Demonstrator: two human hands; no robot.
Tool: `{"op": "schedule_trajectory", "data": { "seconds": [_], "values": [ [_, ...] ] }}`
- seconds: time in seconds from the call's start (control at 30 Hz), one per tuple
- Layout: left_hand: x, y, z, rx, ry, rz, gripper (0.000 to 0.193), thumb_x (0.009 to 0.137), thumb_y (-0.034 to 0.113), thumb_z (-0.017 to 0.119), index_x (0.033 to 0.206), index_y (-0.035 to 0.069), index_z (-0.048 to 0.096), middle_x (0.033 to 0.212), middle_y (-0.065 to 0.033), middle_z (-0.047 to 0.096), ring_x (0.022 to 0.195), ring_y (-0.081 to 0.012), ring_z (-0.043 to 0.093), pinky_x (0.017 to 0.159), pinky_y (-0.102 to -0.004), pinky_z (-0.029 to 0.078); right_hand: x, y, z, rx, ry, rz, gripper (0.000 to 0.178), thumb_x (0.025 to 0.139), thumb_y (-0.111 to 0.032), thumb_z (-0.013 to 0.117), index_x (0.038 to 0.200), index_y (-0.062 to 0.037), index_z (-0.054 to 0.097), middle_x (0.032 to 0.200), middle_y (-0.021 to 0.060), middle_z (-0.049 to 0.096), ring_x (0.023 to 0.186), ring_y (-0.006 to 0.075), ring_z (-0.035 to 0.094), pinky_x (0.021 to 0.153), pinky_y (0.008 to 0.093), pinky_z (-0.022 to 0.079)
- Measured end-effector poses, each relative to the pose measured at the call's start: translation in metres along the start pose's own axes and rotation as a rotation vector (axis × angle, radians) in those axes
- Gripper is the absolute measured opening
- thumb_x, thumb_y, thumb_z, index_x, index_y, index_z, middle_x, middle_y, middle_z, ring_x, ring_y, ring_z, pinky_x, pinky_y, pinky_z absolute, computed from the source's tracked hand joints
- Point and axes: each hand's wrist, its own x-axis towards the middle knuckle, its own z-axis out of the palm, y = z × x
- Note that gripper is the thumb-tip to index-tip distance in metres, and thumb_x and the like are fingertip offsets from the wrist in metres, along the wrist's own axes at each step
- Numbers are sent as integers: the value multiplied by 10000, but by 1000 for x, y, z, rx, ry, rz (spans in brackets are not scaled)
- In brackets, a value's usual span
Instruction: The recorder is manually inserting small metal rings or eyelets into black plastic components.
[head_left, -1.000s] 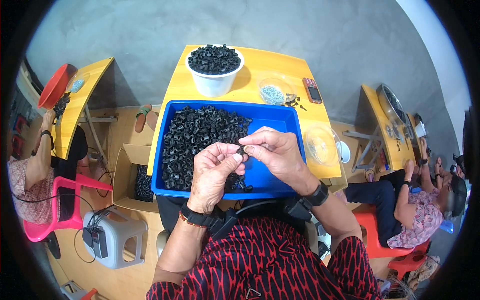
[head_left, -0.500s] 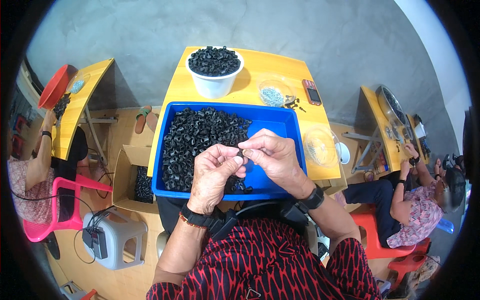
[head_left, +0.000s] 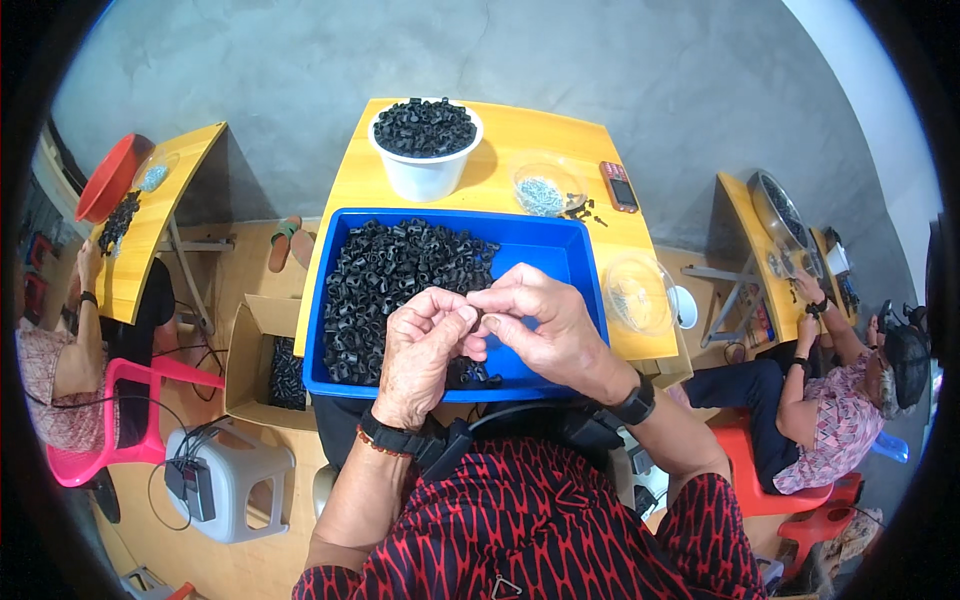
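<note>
The left hand and the right hand are brought together above the tray, thumbs and forefingers pinched toward each other. Between these fingertips a small dark part is grasped; it is so largely covered by the fingers that its full shape cannot be made out.

In the left and middle of the blue tray, a heap of small black parts is spread. These are seen to be short, stubby and hollow, with rounded openings and a slight sheen along their edges. They are piled in every direction, some with the opening turned up, others laid on their sides. At the tray's right, the blue bottom is left bare.

The tray is set on the yellow bench, its near edge extended past the bench's. Behind it, a white bucket is filled above the rim with similar black pieces. To the bucket's right, small silvery pieces are held in a clear bowl, and a red phone is laid beyond.
</note>
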Motion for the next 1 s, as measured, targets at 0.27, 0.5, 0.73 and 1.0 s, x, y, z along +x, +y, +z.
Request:
{"op": "schedule_trajectory", "data": {
  "seconds": [0.27, 0.5, 0.73, 1.0],
  "values": [
    [-3, 3, 7, 39, 40, 15, 96, 941, 106, 653, 939, 12, 638, 856, -65, 687, 736, -106, 645, 690, -239, 539, 14, -19, -9, -346, -271, -7, 378, 772, -224, 790, 1023, 3, 619, 886, 166, 613, 761, 354, 632, 688, 436, 525],
    [-4, 5, 10, 78, 32, 35, 104, 934, 134, 675, 934, 35, 646, 866, -26, 678, 729, -65, 598, 676, -211, 484, 14, -19, -3, -468, -259, -22, 309, 757, -115, 776, 1011, 5, 649, 811, 129, 607, 719, 298, 637, 615, 389, 517],
    [-4, 6, 10, 68, 12, 16, 115, 929, 134, 694, 931, 30, 645, 862, -20, 672, 753, -62, 596, 691, -211, 486, 8, -21, 2, -443, -195, -29, 226, 803, -150, 715, 929, -16, 583, 819, 148, 586, 730, 344, 624, 627, 426, 524],
    [-2, -2, 8, 111, 38, 110, 74, 929, 82, 681, 934, 18, 645, 853, -9, 662, 719, -55, 569, 672, -209, 476, 3, -24, 4, -614, -196, -77, 439, 792, -155, 732, 1137, 64, 569, 867, 157, 589, 817, 329, 639, 673, 404, 543]
  ]
}}
